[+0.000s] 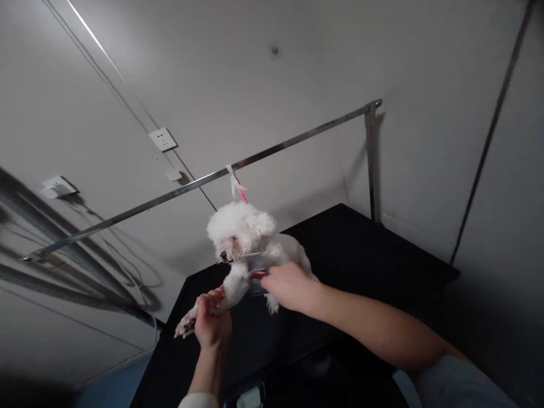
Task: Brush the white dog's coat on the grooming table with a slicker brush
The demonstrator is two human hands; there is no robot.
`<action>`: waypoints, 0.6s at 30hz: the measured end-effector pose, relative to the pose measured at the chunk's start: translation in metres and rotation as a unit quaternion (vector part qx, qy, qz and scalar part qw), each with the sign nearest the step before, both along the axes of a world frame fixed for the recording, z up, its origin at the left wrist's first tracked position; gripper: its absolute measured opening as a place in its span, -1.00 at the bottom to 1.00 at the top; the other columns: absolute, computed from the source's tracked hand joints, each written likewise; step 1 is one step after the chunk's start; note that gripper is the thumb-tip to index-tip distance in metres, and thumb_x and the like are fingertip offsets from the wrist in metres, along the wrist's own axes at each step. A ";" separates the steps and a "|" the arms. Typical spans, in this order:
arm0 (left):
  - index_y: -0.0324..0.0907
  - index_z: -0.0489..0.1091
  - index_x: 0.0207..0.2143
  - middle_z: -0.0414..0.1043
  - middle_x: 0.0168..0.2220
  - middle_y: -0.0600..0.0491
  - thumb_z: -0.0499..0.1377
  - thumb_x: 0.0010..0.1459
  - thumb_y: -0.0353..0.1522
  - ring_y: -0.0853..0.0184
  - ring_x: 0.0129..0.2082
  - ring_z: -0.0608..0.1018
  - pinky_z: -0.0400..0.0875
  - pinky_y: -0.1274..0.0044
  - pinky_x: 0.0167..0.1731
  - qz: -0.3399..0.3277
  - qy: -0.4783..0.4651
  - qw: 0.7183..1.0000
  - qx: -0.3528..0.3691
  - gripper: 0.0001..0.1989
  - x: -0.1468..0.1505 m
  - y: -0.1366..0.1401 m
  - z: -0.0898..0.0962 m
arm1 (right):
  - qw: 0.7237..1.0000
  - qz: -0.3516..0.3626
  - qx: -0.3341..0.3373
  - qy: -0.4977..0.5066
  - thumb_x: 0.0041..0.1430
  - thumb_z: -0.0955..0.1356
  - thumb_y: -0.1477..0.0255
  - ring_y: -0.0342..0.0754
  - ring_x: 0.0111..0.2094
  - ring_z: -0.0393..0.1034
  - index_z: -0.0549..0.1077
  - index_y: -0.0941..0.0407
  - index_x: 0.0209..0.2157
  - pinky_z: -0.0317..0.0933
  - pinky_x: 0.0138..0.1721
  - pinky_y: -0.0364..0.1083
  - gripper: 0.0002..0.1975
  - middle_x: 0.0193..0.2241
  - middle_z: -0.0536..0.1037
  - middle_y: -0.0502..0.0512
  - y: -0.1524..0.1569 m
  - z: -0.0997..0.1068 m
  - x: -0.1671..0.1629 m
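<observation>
A fluffy white dog (240,224) is on a black grooming table, its head turned to the left. My left hand (213,320) is closed around its outstretched foreleg (236,286), with the paw sticking out to the left of my fingers. Against the upper part of that leg and the chest is a slicker brush (255,262) with a wide grey head and some red near the handle, smeared by motion. My right hand (289,286) grips the brush by its handle, mostly hidden in my fingers. Another paw (272,305) hangs below the brush.
A metal bar (297,139) crosses above the black table (340,249), held by a post (371,164) at the right. From it a white tie and red cord (242,195) run down to the dog. Ribbed hoses (51,226) and wall sockets (162,139) are at the left.
</observation>
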State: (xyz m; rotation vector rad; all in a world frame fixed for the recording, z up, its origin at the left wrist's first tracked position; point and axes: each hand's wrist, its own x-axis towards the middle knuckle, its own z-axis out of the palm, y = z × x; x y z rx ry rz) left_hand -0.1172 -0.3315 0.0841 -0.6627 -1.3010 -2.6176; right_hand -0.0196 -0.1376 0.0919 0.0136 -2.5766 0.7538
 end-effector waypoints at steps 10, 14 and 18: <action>-0.22 -0.01 -0.70 0.03 -0.68 0.19 0.34 -0.07 -0.15 0.46 -0.55 0.22 0.28 0.51 -0.27 -0.006 -0.015 1.000 -0.015 -0.42 0.005 -0.009 -0.014 | 0.999 0.022 -0.025 -0.031 -0.12 0.43 0.69 0.02 -0.47 0.42 0.44 0.11 -0.66 0.24 -0.35 -0.05 -0.77 -0.59 0.52 0.13 -0.017 -0.016 -0.005; -0.23 -0.06 -0.70 0.00 -0.69 0.20 0.34 -0.08 -0.16 0.46 -0.55 0.22 0.28 0.51 -0.26 -0.003 -0.019 1.000 -0.016 -0.39 0.000 -0.012 -0.014 | 0.993 0.002 -0.032 -0.111 -0.14 0.44 0.71 0.03 -0.43 0.46 0.51 0.13 -0.60 0.24 -0.35 -0.07 -0.81 -0.53 0.55 0.13 -0.021 -0.018 0.004; -0.22 -0.05 -0.71 -0.01 -0.69 0.19 0.32 -0.07 -0.13 0.43 -0.55 0.22 0.26 0.47 -0.27 -0.006 0.015 0.999 -0.044 -0.40 -0.004 -0.014 -0.010 | 0.972 -0.064 0.071 -0.213 0.03 0.36 0.63 0.08 -0.36 0.51 0.60 0.21 -0.34 0.28 -0.34 -0.06 -0.82 -0.42 0.60 0.26 -0.023 -0.009 0.016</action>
